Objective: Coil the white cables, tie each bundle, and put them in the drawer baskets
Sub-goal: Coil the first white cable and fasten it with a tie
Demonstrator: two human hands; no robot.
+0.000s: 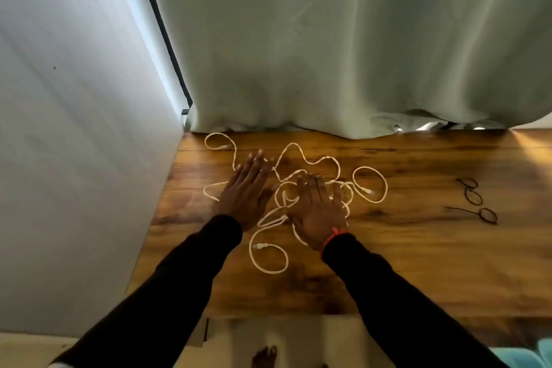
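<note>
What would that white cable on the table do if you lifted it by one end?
The cable lies in loose, wandering loops, so it would probably hang limp. It looks thin, so likely light. Its loops cross under the right hand, so it may snag or drag the rest across the table.

a room in a home: a wooden table under the fingers, a grey-green curtain hanging beyond them, a bare foot below.

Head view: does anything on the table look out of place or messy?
The white cables lie in a loose tangle across the wooden table, uncoiled, under both flat hands. The dark ties sit unused to the right.
</note>
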